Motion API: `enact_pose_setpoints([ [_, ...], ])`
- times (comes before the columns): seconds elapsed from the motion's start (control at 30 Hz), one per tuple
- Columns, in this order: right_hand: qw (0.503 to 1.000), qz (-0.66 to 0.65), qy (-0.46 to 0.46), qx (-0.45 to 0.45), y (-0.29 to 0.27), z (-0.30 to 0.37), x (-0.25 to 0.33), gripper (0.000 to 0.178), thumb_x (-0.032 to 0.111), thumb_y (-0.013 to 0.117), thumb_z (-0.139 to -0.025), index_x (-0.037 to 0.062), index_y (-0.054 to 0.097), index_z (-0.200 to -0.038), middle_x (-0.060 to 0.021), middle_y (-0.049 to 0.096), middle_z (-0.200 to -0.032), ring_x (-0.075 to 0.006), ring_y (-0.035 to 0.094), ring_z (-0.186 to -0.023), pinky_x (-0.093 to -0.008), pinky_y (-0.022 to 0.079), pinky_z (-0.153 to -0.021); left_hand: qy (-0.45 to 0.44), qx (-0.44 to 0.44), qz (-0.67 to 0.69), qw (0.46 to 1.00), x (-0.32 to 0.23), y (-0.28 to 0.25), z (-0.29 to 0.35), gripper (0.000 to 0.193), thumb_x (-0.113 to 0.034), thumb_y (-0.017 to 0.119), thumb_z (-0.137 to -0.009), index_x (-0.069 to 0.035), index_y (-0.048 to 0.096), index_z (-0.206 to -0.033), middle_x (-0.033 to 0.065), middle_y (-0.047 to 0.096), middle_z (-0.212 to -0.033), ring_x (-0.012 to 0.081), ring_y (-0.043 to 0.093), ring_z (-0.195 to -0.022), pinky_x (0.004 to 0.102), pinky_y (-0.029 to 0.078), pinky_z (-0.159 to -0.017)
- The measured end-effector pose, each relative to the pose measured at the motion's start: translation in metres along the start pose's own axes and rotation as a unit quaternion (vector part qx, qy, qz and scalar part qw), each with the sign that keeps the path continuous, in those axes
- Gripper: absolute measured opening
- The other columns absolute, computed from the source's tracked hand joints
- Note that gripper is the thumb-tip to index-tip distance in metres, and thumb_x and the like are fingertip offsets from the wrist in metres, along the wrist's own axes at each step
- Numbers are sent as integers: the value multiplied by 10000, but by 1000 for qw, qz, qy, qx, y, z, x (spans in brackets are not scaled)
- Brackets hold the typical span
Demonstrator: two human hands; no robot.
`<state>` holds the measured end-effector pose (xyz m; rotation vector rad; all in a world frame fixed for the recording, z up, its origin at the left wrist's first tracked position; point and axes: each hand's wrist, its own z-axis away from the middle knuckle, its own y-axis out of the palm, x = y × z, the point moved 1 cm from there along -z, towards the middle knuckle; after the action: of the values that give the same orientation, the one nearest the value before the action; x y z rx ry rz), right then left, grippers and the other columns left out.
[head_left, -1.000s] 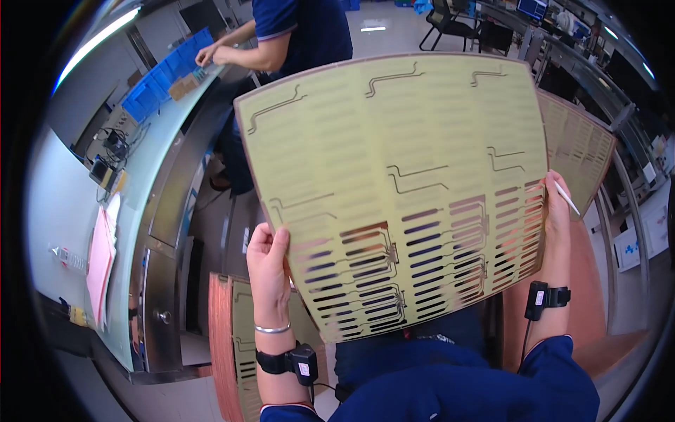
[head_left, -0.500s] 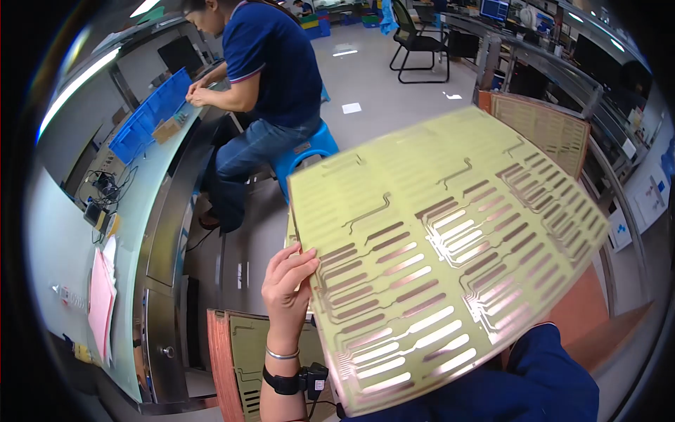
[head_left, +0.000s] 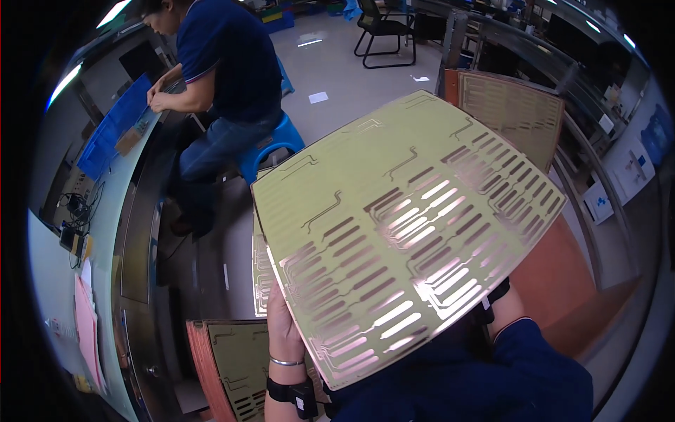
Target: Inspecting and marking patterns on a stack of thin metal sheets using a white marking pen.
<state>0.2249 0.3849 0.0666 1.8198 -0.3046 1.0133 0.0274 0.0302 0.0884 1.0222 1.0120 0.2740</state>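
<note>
A large pale green circuit board panel (head_left: pixel 365 169) with shiny copper-coloured traces and pads is held up, tilted, in front of me. My left hand (head_left: pixel 283 320) is at its left edge, thumb side along the border, with the fingers hidden under the panel. From the lower right, my right forearm (head_left: pixel 508 313) reaches beneath the panel's near right edge. The panel covers my right hand, which supports it from below. Close by my left wrist stands a stack of similar panels (head_left: pixel 235 352) with copper-coloured edges.
On the left, a person (head_left: pixel 228 63) on a blue stool (head_left: pixel 271 148) works at a long bench (head_left: pixel 119 232) with a blue bin (head_left: pixel 112 130). More panels (head_left: pixel 513 116) lean against a metal rack at the right, near a copper-coloured sheet (head_left: pixel 562 288). A black chair (head_left: pixel 383 32) stands farther back.
My left hand has slid from fingertips over the panel's left edge to lower down, fingers now beneath it. The panel sits farther left in view, and my right forearm has come into sight.
</note>
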Motion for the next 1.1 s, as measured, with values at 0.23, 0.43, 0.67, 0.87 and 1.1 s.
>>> enact_pose_setpoints([
  [0.23, 997, -63, 41, -1, 13, -11, -15, 433, 387, 480, -1003, 41, 529, -1259, -100, 602, -1227, -221, 536, -1186, -419, 439, -1010, -72, -8, 156, 985, 4, 5, -2, 451, -272, 380, -1032, -28, 383, -1411, 197, 501, -1357, 325, 561, -1183, 480, 493, -982],
  [0.43, 985, -144, 88, 30, -15, 0, -17, 457, 402, 471, -1004, 36, 524, -1271, -103, 599, -1241, -230, 528, -1204, -425, 429, -1026, 15, -51, 71, 996, 10, -25, -1, 414, -113, 415, -1010, -51, 358, -1415, 179, 531, -1310, 296, 599, -1133, 442, 551, -931],
  [0.67, 960, -229, 133, 94, 6, -74, -12, 481, 417, 462, -1005, 30, 520, -1283, -106, 595, -1255, -240, 519, -1222, -430, 419, -1042, 105, -6, 32, 994, 4, -18, 4, 513, -135, 436, -1011, -101, 247, -1486, 146, 447, -1417, 292, 515, -1244, 467, 480, -1020],
  [0.87, 958, -262, 118, 16, 27, -52, 9, 517, 429, 409, -1017, 32, 481, -1339, -118, 536, -1344, -270, 512, -1234, -419, 418, -1057, 134, 23, 45, 990, 6, -25, 1, 536, -93, 407, -1011, -122, 203, -1505, 135, 420, -1448, 283, 478, -1286, 469, 449, -1052],
  [1.1, 962, -251, 97, 52, 23, -47, 5, 476, 377, 376, -1034, 43, 457, -1364, -122, 522, -1365, -276, 512, -1242, -437, 419, -1053, 157, 21, 20, 987, 9, -25, 3, 511, -136, 491, -989, -76, 286, -1453, 132, 469, -1401, 297, 507, -1251, 491, 447, -1046],
])
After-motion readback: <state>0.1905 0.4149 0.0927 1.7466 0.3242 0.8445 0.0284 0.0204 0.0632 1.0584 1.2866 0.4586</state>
